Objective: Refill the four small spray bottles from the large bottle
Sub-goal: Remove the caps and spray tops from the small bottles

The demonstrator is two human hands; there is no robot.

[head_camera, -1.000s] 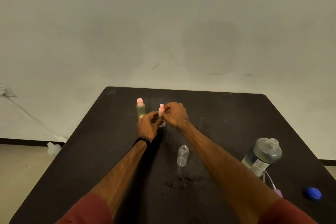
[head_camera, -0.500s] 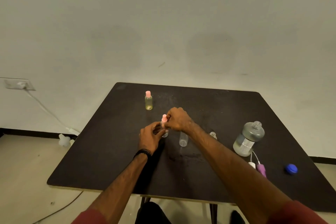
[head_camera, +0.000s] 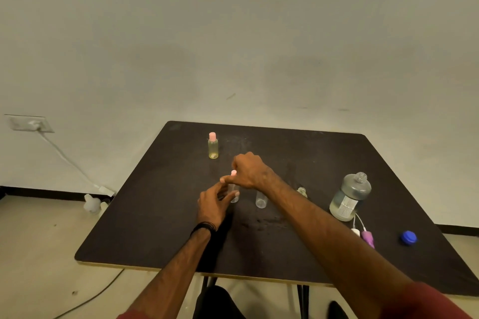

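A small clear bottle (head_camera: 234, 195) with a pink cap (head_camera: 233, 173) stands mid-table. My left hand (head_camera: 213, 203) holds its body with curled fingers. My right hand (head_camera: 248, 171) pinches the pink cap from above. A capped bottle of yellowish liquid (head_camera: 213, 146) stands behind, apart from both hands. An uncapped small clear bottle (head_camera: 260, 199) stands just right of the held one. Another small bottle (head_camera: 302, 191) peeks out behind my right forearm. The large uncapped bottle (head_camera: 350, 197) stands at the right, partly filled.
A blue cap (head_camera: 408, 237) lies near the table's right edge. Purple and white sprayer tops with thin tubes (head_camera: 364, 234) lie in front of the large bottle. A wall socket (head_camera: 28, 124) with a cable, and a white jug (head_camera: 91, 203) on the floor, are at the left.
The view has pulled back and up, so more table and floor show. Both hands stay on the pink-capped bottle; my right hand has shifted on the cap.
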